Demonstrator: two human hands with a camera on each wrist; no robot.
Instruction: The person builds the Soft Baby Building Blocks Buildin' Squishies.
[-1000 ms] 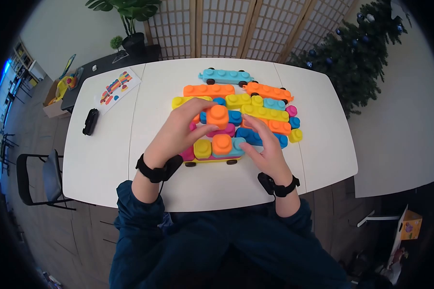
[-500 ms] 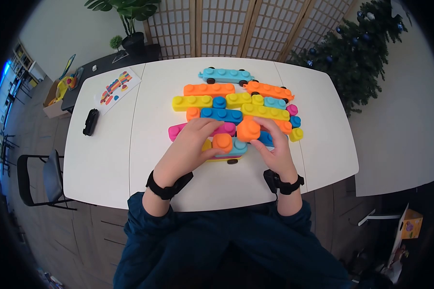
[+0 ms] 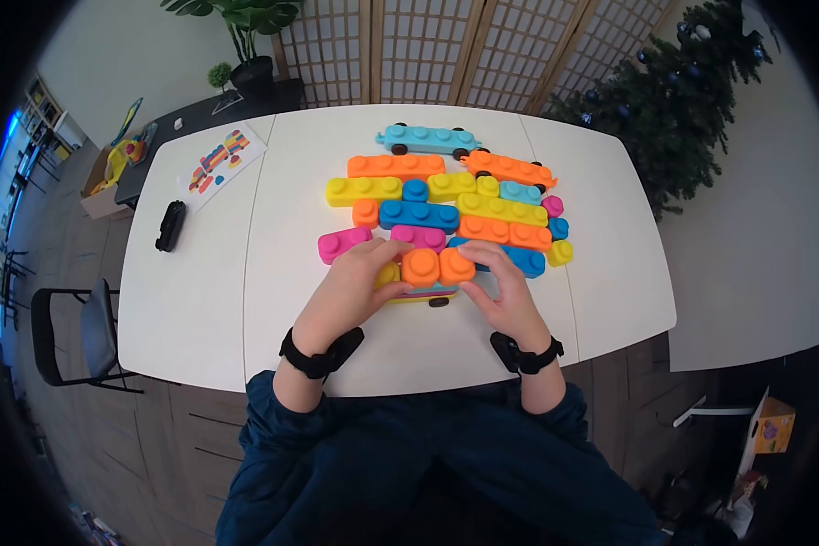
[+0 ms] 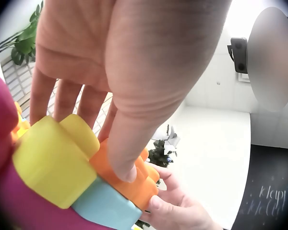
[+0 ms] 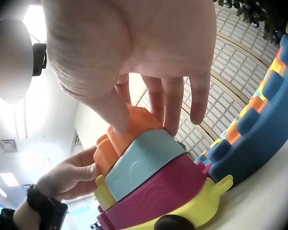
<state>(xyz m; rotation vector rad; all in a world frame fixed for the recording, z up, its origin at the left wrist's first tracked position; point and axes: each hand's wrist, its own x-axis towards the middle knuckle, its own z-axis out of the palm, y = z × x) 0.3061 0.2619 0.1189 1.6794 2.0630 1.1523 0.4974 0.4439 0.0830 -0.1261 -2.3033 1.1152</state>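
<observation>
Two orange toy blocks sit side by side on a light blue block (image 5: 146,160). My left hand (image 3: 348,289) pinches the left orange block (image 3: 420,267) between thumb and fingers. On the right orange block (image 3: 457,266), my right hand (image 3: 511,298) has its thumb in front and fingers behind. Under the light blue block lies a magenta block (image 5: 158,194), stacked on a yellow wheeled base (image 5: 199,211). Beside the orange pair stands a yellow block (image 4: 55,163), partly covered by my left hand in the head view.
Beyond the stack lie rows of loose blocks, among them a long blue one (image 3: 419,216). Light blue (image 3: 428,139) and orange (image 3: 508,170) wheeled bases stand farther back. A printed picture sheet (image 3: 223,164) and a black case (image 3: 170,226) lie at the left.
The second orange block passed from my left hand to my right, then came down onto the light blue block's right end. My left hand moved down to the first orange block.
</observation>
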